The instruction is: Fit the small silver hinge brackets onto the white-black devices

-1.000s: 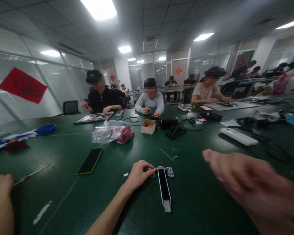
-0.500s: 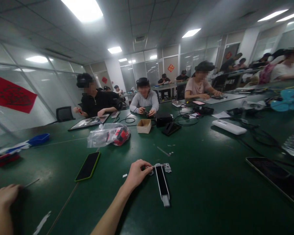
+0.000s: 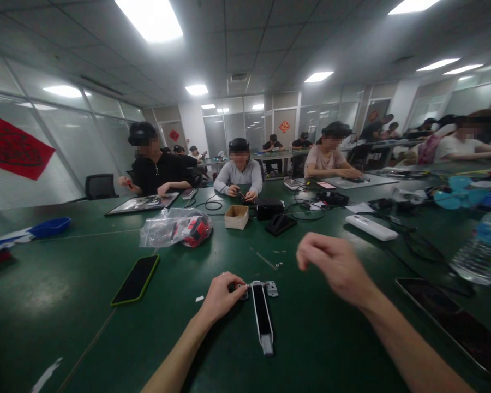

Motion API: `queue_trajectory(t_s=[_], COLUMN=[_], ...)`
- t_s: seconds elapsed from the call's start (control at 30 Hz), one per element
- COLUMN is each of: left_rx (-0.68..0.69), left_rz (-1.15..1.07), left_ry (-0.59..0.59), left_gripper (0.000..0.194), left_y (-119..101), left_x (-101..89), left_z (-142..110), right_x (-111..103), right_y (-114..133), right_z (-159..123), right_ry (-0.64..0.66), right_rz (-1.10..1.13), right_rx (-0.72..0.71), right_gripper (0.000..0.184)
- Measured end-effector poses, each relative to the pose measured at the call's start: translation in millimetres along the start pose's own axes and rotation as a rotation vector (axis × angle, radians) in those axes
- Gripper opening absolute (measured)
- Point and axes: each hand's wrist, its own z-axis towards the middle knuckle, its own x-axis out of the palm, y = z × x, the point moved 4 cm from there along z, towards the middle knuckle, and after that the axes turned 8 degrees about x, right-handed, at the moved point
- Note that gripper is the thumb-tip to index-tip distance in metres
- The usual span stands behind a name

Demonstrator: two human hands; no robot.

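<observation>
On the green table lies a slim bar point(image 3: 262, 316) with a pale frame, a black inlay and a silver tab at its near end. A metal bracket point(image 3: 272, 289) with holes sticks out at the right of its far end. My left hand point(image 3: 220, 299) is closed, thumb and fingers pinching the bracket's left side, which they partly hide. Over the table to the right, my right hand point(image 3: 331, 267) hangs apart from the bar, fingers curled and slightly blurred; what they hold, if anything, does not show. Small white rings point(image 3: 279, 265) lie beyond the bar.
A green-edged phone point(image 3: 136, 279) lies left, a larger dark phone point(image 3: 454, 322) right. Farther back are a plastic bag with red parts point(image 3: 180, 226), a small box point(image 3: 237, 217), a white power bank point(image 3: 371, 227), cables and a water bottle point(image 3: 480, 248). Several people sit across the table.
My right hand has come into view from the right. A hand with a thin metal rod at the far left has gone from view. My left hand keeps its pinch; the view has shifted slightly.
</observation>
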Motion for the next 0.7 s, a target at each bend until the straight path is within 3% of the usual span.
queue_trajectory(t_s=[0.13,0.2,0.27,0.5,0.7], left_rx=[-0.011,-0.013,-0.008,-0.021,-0.023], left_rz=[0.003,-0.005,-0.013,0.001,-0.008], left_ry=[0.012,0.016,0.027,0.042,0.048], left_gripper=[0.020,0.019,0.019,0.017,0.017], left_y=[-1.6,-1.1,-0.6,-2.2,-4.4], left_x=[-1.7,-1.5,-0.4,0.3,0.1], left_z=[0.0,0.0,0.2,1.3,2.2], right_x=[30.4,49.6,59.2,55.1,50.3], right_y=[-29.4,-48.2,-59.8,-69.7,-51.1], right_z=[23.7,28.9,31.6,28.3,10.0], right_ry=[0.138,0.310,0.374,0.386,0.404], right_rz=[-0.182,-0.443,-0.556,-0.570,-0.428], right_rx=[0.095,0.192,0.209,0.211,0.122], right_gripper=[0.021,0.029,0.026,0.021,0.021])
